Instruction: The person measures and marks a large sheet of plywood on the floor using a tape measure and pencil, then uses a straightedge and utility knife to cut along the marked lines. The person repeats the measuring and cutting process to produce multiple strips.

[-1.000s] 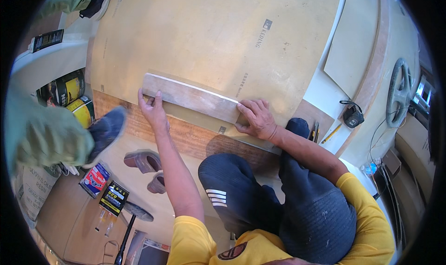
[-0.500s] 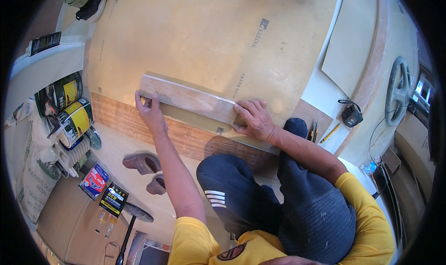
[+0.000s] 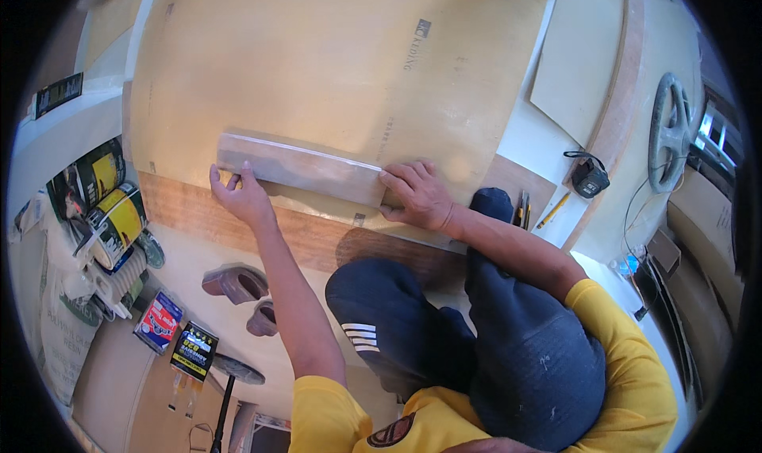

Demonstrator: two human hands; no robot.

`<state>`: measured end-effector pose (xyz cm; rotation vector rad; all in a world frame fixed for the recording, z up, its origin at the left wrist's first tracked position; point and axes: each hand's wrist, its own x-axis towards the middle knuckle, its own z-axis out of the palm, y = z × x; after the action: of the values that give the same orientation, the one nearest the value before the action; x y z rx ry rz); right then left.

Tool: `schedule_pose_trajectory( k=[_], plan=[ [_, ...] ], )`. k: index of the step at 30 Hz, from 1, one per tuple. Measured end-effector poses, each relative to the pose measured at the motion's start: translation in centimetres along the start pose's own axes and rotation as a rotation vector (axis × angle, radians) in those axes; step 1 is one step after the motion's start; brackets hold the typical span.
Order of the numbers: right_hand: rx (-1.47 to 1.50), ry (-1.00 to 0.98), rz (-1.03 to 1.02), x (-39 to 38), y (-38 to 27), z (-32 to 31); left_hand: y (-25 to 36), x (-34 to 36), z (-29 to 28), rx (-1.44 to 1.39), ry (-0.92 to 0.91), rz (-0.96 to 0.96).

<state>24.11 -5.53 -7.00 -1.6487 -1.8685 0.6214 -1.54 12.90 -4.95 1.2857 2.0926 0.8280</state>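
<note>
A short, narrow wooden plank [image 3: 298,167] with a pale edge rests across the near part of a tan protective sheet [image 3: 302,64]. At its left end, my left hand [image 3: 244,197] grips it between thumb and fingers. My right hand [image 3: 417,195] is closed over the opposite end, fingers on top and thumb at the near side. Below the sheet's near edge runs a strip of brown wood-grained board [image 3: 230,223].
Right of my bent knee lie two slim tools [image 3: 522,211], a yellow pencil [image 3: 553,211] and a black tape measure [image 3: 589,177]. A steering wheel [image 3: 671,132] is farther right. Yellow-and-dark cans [image 3: 115,223], brown sandals [image 3: 236,282] and a white sack [image 3: 67,334] stand left.
The whole view has shifted, so the scene sits slightly farther left. Both hands keep their hold, and the plank stays at about the same place on the sheet.
</note>
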Motion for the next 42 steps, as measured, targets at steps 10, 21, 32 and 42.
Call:
schedule_pose_trajectory(
  k=[10,21,32,42],
  plan=[
    [-0.013,0.022,0.001,0.2,0.0,0.1,1.2,-4.4,7.1,0.406,0.209,0.115],
    [0.229,0.216,0.753,-2.8,-0.3,-6.2,1.4,-4.8,7.4,0.380,0.213,0.143],
    [0.550,0.400,1.196,-3.9,4.7,-11.4,1.1,-4.6,7.6,0.481,0.239,0.156],
    [1.290,0.434,1.051,0.4,1.7,-16.0,1.2,-4.6,7.5,0.492,0.248,0.159]
  ],
)
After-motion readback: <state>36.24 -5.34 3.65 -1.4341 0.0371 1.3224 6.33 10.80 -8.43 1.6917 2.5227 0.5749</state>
